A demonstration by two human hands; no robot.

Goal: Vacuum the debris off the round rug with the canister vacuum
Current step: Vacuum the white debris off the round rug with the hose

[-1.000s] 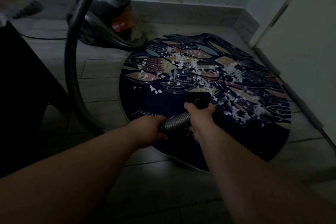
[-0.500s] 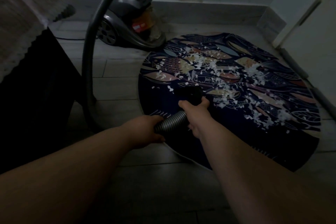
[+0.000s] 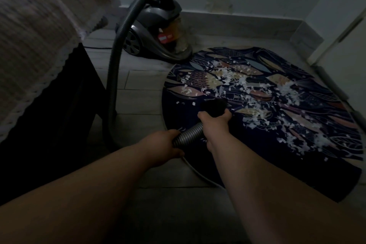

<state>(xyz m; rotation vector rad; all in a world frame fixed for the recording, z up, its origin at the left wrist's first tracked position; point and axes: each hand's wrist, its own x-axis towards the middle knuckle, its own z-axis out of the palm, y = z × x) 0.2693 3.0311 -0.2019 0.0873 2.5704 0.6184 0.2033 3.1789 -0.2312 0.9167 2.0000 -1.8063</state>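
Note:
A dark round rug (image 3: pixel 309 166) with a leaf pattern lies on the tiled floor, strewn with white debris (image 3: pixel 255 93) across its middle and right. The grey canister vacuum (image 3: pixel 156 35) stands at the rug's far left edge. Its ribbed hose (image 3: pixel 113 77) arcs down to my hands. My left hand (image 3: pixel 164 146) grips the hose (image 3: pixel 190 134) near the rug's near-left edge. Just ahead of it, my right hand (image 3: pixel 214 125) grips the black nozzle (image 3: pixel 214 106), which rests on the rug beside the debris.
A dark piece of furniture under a pale knitted cloth (image 3: pixel 35 31) stands at the left. A power cord (image 3: pixel 97 47) runs along the floor behind it. A wall with a skirting board (image 3: pixel 247 24) runs behind, and a white door (image 3: pixel 340 31) stands at the right.
The view has swung left, so rug and vacuum sit further right in frame. The nozzle has drawn back toward the rug's left side. Both hands keep their grip.

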